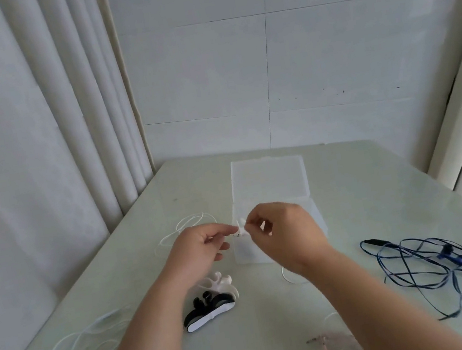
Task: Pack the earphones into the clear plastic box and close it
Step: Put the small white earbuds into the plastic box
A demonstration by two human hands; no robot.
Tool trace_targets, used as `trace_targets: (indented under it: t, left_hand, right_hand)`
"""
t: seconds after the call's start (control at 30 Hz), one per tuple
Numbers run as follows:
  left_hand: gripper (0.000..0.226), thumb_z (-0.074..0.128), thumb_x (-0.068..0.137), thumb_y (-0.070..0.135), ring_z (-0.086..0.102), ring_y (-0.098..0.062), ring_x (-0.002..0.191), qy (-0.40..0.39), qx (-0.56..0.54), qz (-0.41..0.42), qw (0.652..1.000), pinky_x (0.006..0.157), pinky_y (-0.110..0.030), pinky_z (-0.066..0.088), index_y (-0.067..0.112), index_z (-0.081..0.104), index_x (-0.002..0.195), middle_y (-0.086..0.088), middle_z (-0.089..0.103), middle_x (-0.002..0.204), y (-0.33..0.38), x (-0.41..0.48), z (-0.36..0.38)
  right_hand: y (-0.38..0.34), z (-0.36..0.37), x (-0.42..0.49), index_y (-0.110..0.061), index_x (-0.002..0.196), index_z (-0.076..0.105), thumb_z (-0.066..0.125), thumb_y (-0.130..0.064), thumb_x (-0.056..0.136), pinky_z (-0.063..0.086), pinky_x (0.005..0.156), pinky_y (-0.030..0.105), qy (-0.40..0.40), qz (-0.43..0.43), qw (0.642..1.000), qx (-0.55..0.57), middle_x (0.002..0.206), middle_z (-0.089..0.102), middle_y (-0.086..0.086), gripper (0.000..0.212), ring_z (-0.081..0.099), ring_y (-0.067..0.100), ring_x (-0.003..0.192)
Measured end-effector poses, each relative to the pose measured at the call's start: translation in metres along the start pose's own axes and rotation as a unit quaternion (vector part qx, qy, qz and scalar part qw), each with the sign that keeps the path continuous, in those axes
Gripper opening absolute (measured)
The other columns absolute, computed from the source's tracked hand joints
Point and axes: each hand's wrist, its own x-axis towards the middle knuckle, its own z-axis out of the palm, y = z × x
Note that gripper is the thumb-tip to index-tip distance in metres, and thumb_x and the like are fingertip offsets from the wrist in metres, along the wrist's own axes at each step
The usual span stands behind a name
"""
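One white earphone was held pinched between left hand and right hand, just over the open clear plastic box. Judged light, cord limp and tangle-prone; bud best gripped.

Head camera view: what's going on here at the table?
A person pinches white earbuds between the left hand and right hand, just above the open clear box, whose lid lies flat behind it. Blue earphones, a white cable and a black-and-white bundle lie loose on the table.
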Motion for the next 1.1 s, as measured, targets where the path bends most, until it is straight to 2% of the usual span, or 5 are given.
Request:
trace_targets:
  t: [0.1, 0.23, 0.5, 0.7, 1.1]
  left_hand:
    - [0.05, 0.049, 0.096, 0.014, 0.059, -0.011, 0.068, -0.001, 0.045, -0.007, 0.999, 0.057, -0.024, 0.049, 0.058, 0.07, 0.084, 0.006, 0.072, 0.092, -0.005, 0.001, -0.004]
    - [0.048, 0.051, 0.096, 0.009, 0.055, 0.015, 0.058, -0.007, 0.043, 0.007, 0.999, 0.061, -0.019, 0.043, 0.054, 0.068, 0.089, 0.025, 0.066, 0.089, -0.003, -0.005, -0.004]
    - [0.05, 0.051, 0.096, 0.008, 0.06, 0.015, 0.076, -0.018, 0.048, 0.023, 0.998, 0.072, -0.018, 0.043, 0.055, 0.068, 0.094, 0.024, 0.069, 0.101, -0.003, -0.006, -0.007]
    - [0.043, 0.05, 0.096, 0.005, 0.055, 0.014, 0.06, -0.026, 0.03, 0.018, 0.999, 0.055, -0.011, 0.036, 0.043, 0.069, 0.104, 0.017, 0.069, 0.103, -0.001, -0.007, -0.007]
    - [0.046, 0.052, 0.095, 0.004, 0.057, 0.011, 0.066, -0.023, 0.025, 0.018, 0.999, 0.063, -0.013, 0.04, 0.047, 0.069, 0.099, 0.017, 0.07, 0.098, -0.003, -0.005, -0.006]
  right_hand:
    - [-0.001, 0.007, -0.018, -0.025, 0.082, 0.07, 0.059, -0.026, 0.087, 0.049, 0.066, 0.025, -0.06, -0.047, 0.997, 0.006, 0.072, 0.06, -0.016, 0.013, 0.057, 0.009, 0.07]
    - [0.007, 0.013, -0.022, -0.021, 0.086, 0.072, 0.059, -0.024, 0.087, 0.051, 0.07, 0.028, -0.114, -0.03, 0.993, 0.0, 0.073, 0.057, -0.017, 0.013, 0.057, 0.009, 0.07]
    - [-0.005, 0.027, -0.027, -0.032, 0.111, 0.057, 0.077, -0.04, 0.074, 0.045, 0.07, 0.023, -0.275, 0.0, 0.961, -0.003, 0.106, 0.061, -0.014, 0.043, 0.058, 0.008, 0.083]
    - [-0.007, 0.035, -0.03, -0.024, 0.096, 0.066, 0.069, -0.028, 0.082, 0.037, 0.058, 0.014, -0.247, -0.051, 0.968, -0.007, 0.078, 0.056, -0.016, 0.016, 0.05, 0.008, 0.073]
    - [0.004, 0.023, -0.026, -0.021, 0.084, 0.062, 0.056, -0.013, 0.077, 0.052, 0.07, 0.031, -0.238, -0.056, 0.967, -0.067, 0.085, 0.066, -0.003, 0.012, 0.058, 0.019, 0.079]
